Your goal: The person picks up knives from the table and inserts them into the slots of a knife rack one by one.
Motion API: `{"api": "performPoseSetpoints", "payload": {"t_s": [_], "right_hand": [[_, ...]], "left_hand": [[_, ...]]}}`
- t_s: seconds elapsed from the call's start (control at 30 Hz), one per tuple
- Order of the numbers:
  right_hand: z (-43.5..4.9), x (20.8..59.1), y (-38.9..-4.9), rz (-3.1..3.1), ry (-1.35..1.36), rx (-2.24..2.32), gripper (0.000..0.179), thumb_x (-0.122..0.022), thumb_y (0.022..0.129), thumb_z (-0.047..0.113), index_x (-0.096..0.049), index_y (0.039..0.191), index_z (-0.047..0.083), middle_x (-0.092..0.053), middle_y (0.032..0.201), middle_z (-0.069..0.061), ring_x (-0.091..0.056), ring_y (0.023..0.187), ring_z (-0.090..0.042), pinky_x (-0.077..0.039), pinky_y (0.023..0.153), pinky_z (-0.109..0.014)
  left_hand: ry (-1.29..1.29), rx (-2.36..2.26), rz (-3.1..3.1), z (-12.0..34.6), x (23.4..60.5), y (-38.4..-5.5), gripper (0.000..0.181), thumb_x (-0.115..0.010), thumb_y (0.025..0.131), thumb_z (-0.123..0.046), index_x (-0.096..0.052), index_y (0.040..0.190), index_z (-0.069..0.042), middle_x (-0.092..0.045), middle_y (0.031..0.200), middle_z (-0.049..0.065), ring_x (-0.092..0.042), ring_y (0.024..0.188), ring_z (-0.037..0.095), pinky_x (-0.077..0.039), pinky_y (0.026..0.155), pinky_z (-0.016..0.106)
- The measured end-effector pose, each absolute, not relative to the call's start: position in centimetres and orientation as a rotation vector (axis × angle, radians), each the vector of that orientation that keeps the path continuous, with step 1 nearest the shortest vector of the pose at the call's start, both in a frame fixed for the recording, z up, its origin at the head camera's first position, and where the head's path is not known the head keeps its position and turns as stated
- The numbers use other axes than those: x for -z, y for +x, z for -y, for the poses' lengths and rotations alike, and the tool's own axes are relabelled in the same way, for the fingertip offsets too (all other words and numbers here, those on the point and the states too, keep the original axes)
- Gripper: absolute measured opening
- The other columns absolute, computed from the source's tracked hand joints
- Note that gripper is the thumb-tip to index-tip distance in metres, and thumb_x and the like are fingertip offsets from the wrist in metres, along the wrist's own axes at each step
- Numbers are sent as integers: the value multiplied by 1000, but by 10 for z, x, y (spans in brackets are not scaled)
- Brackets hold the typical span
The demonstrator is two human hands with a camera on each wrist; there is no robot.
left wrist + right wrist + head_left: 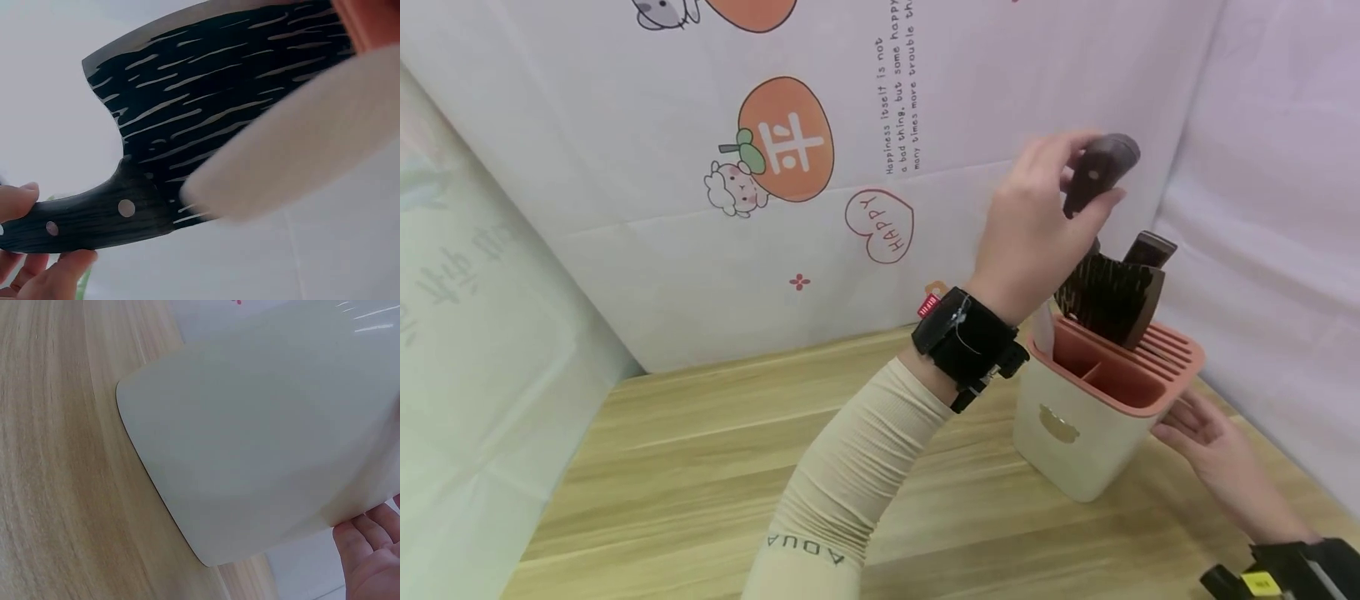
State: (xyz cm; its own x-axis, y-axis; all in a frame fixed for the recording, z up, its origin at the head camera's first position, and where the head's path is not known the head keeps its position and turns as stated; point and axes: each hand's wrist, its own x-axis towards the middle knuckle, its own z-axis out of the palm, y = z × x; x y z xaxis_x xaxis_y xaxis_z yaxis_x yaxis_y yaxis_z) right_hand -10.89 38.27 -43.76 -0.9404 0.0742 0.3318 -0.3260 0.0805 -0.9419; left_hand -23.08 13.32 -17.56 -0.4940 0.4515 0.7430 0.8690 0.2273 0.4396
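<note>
My left hand grips the dark riveted handle of a cleaver, thumb on one side and fingers on the other. The cleaver's broad black blade has pale streaks and points down, its lower end at the slotted side of the knife holder. That holder is cream with an orange top. In the left wrist view, the cleaver reaches toward an orange edge at upper right. My right hand rests its extended fingers against the side of the holder.
Behind the cleaver, another dark handle sticks up from the holder. A pale, rounded-end utensil stands in the holder's front compartment, blurred up close. The wood-grain table meets a printed white cloth at the back.
</note>
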Motion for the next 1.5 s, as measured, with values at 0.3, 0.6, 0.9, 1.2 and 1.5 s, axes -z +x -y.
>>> {"api": "performPoseSetpoints", "payload": {"t_s": [0.3,0.6,0.9,1.2,1.5], "right_hand": [[-384,437,-110,2060,226,-1965,67,-46,97,-10,-19,154,14,-52,129,22,-49,114,8,-45,86,-7],[-382,435,-111,2084,197,-1949,65,-47,98,-7,-20,154,14,-51,131,19,-49,114,8,-44,87,-6],[-379,430,-110,2123,147,-1966,65,-46,100,-4,-17,154,15,-46,133,19,-46,115,11,-42,88,-5],[-382,430,-109,2089,151,-1990,65,-45,100,-6,-16,154,13,-48,130,20,-47,114,11,-42,87,-5],[-393,435,-111,2105,180,-1966,66,-47,99,-5,-14,154,11,-49,128,22,-47,113,11,-42,86,-5]], "left_hand": [[-1143,969,2353,-164,193,-220,43,-67,92,-19,-42,126,-11,-46,118,0,-53,100,4,-44,83,9],[-1050,815,2568,-185,216,-211,45,-63,90,-8,-31,120,-15,-33,112,-2,-45,61,8,-39,47,12],[-1042,830,2621,-185,222,-215,34,-54,95,-9,-26,114,-13,-29,106,0,-48,54,11,-39,41,16],[-1111,694,2535,-188,230,-212,34,-47,98,-7,-22,121,-6,-28,106,4,-43,60,8,-38,46,13],[-1027,753,2564,-194,238,-209,55,-59,94,-11,-25,137,-12,-36,123,-1,-48,68,4,-44,55,12]]}}
